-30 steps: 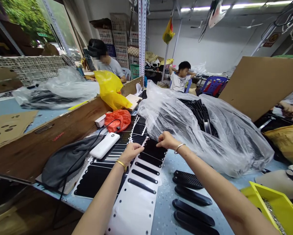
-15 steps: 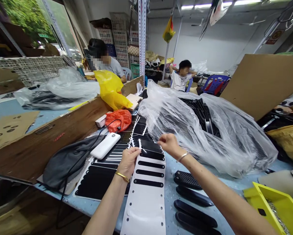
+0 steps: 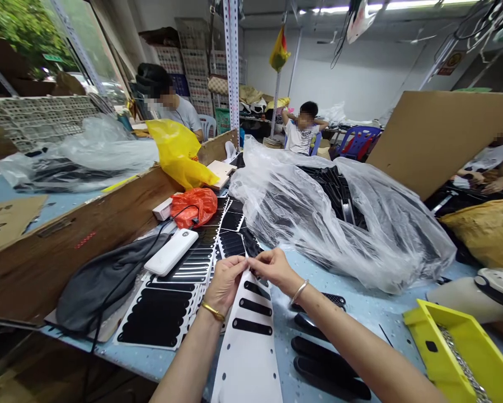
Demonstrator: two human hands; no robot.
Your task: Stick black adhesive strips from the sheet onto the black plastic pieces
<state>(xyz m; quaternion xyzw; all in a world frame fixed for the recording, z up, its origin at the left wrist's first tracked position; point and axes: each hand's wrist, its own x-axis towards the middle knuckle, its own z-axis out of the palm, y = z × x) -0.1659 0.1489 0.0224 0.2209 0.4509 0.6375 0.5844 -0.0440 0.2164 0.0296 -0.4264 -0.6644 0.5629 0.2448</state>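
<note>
A long white backing sheet (image 3: 248, 347) with black oblong stickers lies on the blue table (image 3: 360, 308) in front of me. My left hand (image 3: 225, 281) pinches the sheet's far end, fingers closed on it. My right hand (image 3: 275, 268) meets it there, fingers pinched on a black sticker at the sheet's top edge. Both wrists wear bangles. Black oval plastic parts (image 3: 324, 364) lie to the right of the sheet, partly under my right forearm.
More sticker sheets (image 3: 159, 313) lie to the left with a white power bank (image 3: 171, 251), a grey cloth (image 3: 104, 280) and a red bag (image 3: 192, 204). A large clear bag of black parts (image 3: 339, 218) fills the middle. A yellow tray (image 3: 461, 347) sits right. People sit behind.
My hands have drawn together at the sheet's far end and come nearer to me. The sheet has shifted with them, and the view has panned slightly right.
</note>
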